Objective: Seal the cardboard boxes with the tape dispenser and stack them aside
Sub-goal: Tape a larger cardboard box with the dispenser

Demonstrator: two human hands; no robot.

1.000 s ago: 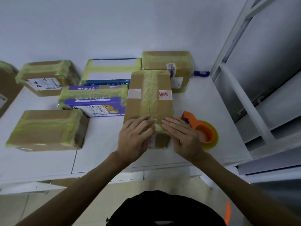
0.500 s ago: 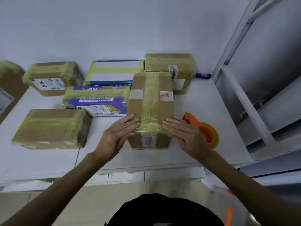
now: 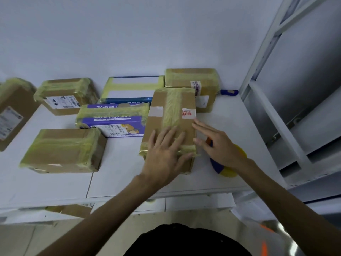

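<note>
A brown cardboard box (image 3: 173,109) with a yellow tape strip along its top lies lengthwise on the white table (image 3: 55,183) in front of me. My left hand (image 3: 164,152) lies flat on its near end, fingers spread over the tape. My right hand (image 3: 217,145) is at the box's right edge with straight fingers, above the tape dispenser (image 3: 227,167), which it mostly hides; only a yellow roll, a dark blue part and a bit of orange show.
Several taped boxes surround it: a brown one (image 3: 62,150) at left, a purple printed one (image 3: 112,119), a blue and white one (image 3: 132,87), brown ones (image 3: 195,84) (image 3: 64,95) at the back. A white metal rack (image 3: 276,89) stands right. A blue tool (image 3: 228,92) lies by the wall.
My left hand moved from the box's left side up onto its top. My right hand slid from the near end to the right edge, over the dispenser.
</note>
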